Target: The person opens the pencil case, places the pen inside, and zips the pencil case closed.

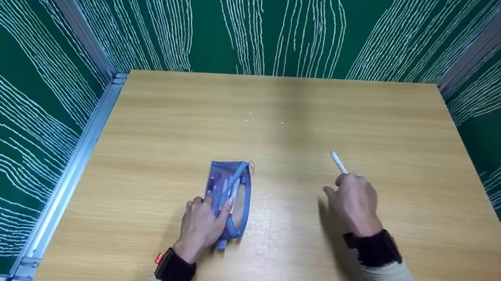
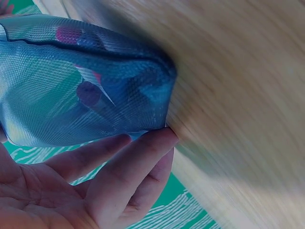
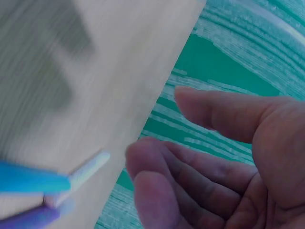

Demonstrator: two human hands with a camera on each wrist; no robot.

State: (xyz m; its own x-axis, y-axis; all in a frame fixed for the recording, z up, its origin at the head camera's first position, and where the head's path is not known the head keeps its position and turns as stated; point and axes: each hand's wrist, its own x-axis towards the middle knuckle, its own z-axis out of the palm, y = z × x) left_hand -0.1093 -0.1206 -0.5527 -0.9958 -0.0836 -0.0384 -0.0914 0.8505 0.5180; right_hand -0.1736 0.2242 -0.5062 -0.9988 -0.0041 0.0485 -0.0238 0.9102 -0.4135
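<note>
A blue mesh pencil case [image 1: 246, 205] is left of the middle in the head view, unzipped, with several pens inside showing through the mesh. My left hand [image 1: 202, 224] holds its near left side, thumb over the top and fingers along the side. In the left wrist view, fingertips [image 2: 164, 138] sit right at the case's lower corner. My right hand [image 1: 356, 200] is over the table, thumb and fingers apart and loosely bent. A white marker [image 1: 339, 162] shows just beyond it. Blurred blue [image 3: 33, 177] and purple [image 3: 33, 217] pens appear past the fingertips in the right wrist view.
The wooden table [image 1: 164, 117] is bordered by green walls [image 1: 281, 22] with white wavy lines. A metal rail [image 1: 76, 159] runs along its left edge. Tiny white crumbs [image 1: 282, 123] lie towards the back.
</note>
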